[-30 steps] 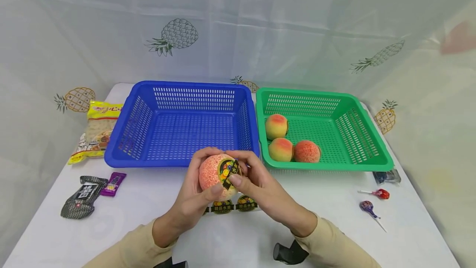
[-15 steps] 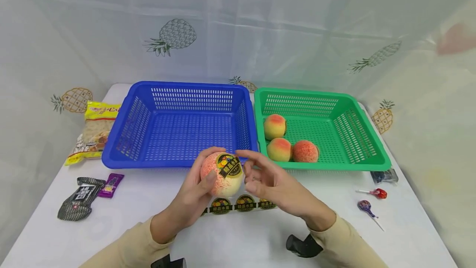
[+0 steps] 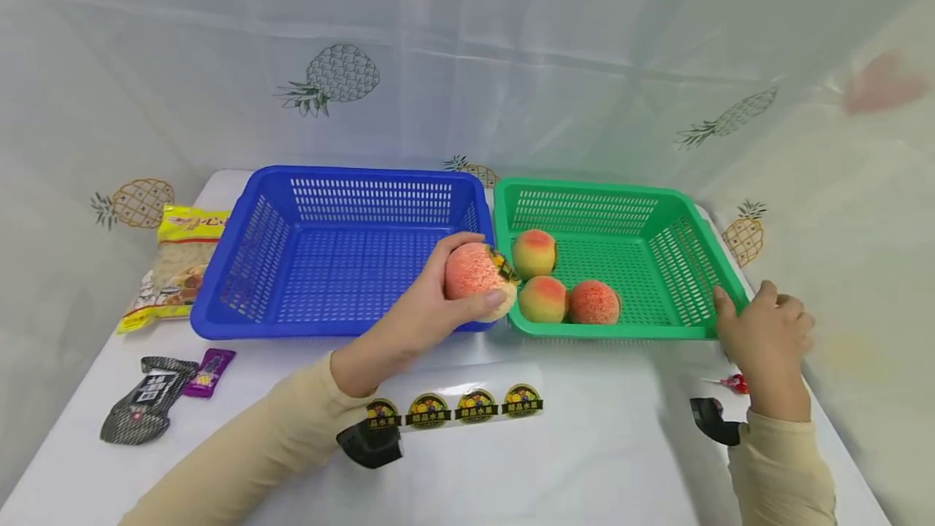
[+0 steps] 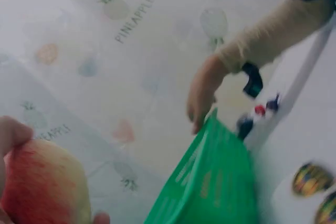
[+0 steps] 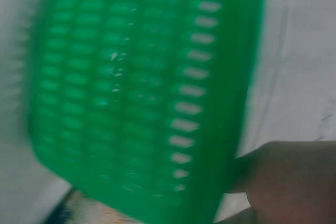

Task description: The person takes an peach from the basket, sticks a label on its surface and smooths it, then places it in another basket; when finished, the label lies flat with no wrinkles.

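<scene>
In the head view, my left hand (image 3: 431, 299) grips a peach (image 3: 471, 270) above the gap between the two baskets, its sticker (image 3: 504, 266) facing right. The left wrist view shows this peach (image 4: 44, 184) at lower left. My right hand (image 3: 767, 335) is at the right end of the green basket (image 3: 621, 329), thumb by the rim and fingers loosely bent outside it. The blurred right wrist view does not show a firm hold on the rim. Three peaches, including a redder one (image 3: 594, 303), lie in the green basket's left part.
A blue basket (image 3: 343, 331) stands to the left. The sticker sheet (image 3: 475, 380) lies in front. Left are a yellow food bag (image 3: 183, 266), a grey packet (image 3: 142, 408) and a purple packet (image 3: 209, 372). A red lollipop (image 3: 734, 383) lies near the right forearm.
The peach, once between both hands, is now in the left hand alone, raised and moved right. My right hand has let go and swung right to the green basket's end.
</scene>
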Demonstrator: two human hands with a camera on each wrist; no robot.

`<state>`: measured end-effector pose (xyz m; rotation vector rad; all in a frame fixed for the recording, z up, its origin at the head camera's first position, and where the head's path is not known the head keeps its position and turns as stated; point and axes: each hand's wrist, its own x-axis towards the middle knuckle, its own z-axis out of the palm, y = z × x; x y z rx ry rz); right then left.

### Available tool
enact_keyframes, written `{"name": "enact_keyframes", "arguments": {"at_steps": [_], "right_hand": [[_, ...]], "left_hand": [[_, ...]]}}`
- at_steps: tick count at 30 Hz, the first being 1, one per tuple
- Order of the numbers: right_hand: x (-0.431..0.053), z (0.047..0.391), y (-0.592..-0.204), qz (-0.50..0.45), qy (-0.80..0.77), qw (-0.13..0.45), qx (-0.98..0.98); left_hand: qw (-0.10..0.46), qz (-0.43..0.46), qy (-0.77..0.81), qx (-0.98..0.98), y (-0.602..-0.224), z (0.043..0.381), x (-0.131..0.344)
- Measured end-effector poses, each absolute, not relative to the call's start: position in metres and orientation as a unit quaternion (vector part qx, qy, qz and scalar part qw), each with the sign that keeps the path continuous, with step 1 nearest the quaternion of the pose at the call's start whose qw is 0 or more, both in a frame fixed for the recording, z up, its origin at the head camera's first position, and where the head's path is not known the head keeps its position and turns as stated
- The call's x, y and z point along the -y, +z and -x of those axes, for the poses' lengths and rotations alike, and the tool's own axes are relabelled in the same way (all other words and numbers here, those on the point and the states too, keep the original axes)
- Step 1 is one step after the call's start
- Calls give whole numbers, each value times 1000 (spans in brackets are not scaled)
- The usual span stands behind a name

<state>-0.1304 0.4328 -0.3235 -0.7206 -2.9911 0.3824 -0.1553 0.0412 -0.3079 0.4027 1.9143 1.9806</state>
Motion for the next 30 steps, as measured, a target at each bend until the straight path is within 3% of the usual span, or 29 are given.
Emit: {"name": "enact_keyframes", "arguments": {"at_steps": [2, 4, 12, 21, 30], "right_hand": [[-443, 133, -330, 245, 128, -31, 960], [-445, 135, -334, 252, 130, -47, 958], [-438, 139, -334, 260, 127, -26, 957], [-435, 143, -341, 260, 123, 25, 957], [-437, 145, -343, 264, 145, 42, 953]], "left_hand": [[165, -144, 658, -720, -301, 170, -58], [152, -149, 618, -757, -294, 185, -77], [69, -192, 378, -903, -280, 242, -157], [156, -249, 219, -930, -304, 275, -214], [184, -273, 185, -926, -332, 285, -230]]}}
